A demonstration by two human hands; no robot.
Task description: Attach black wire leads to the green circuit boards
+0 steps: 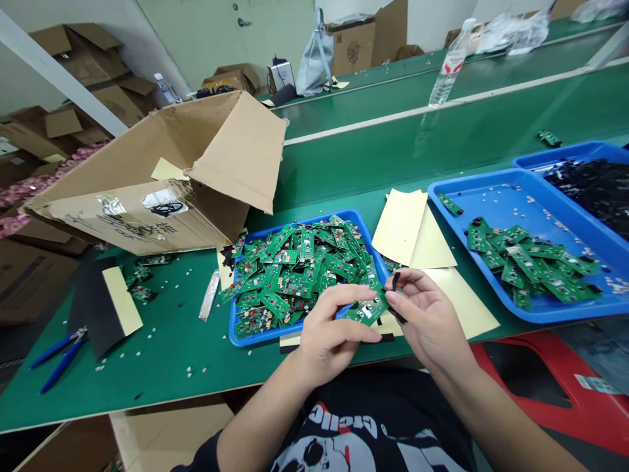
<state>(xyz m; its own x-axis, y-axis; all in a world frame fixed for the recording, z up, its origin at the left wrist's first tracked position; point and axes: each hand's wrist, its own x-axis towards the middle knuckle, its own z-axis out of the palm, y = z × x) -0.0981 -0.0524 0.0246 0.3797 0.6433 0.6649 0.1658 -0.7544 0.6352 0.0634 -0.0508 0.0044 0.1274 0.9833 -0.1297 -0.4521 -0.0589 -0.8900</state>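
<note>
The thing in work is a small green circuit board [366,312], held in the air before the person's chest, over the near edge of the counter [162,341]. I take this board as the centre of the clock, with twelve pointing away from the person.

The left hand [327,328] is at nine o'clock; its fingers are closed to the width of the board, with one finger above and the thumb below, on the two long edges. The right hand [427,314] is at three o'clock, its fingers pinched together on a black strip [396,280] at the board's right end. Whether they grip the board also, I cannot tell.

In my judgement the board is very light and stiff, quite smooth, and its small parts are fragile. So it is best to take it by the bare edges, and not to press on the raised parts. The strip looks thin and soft; it probably bends easily, and a pinch near its end should be enough.

At ten o'clock the left tray [255,339] carries a heap of similar boards [304,262]. These lie crossed over each other and could catch, so I would lift one by a free edge.
</note>
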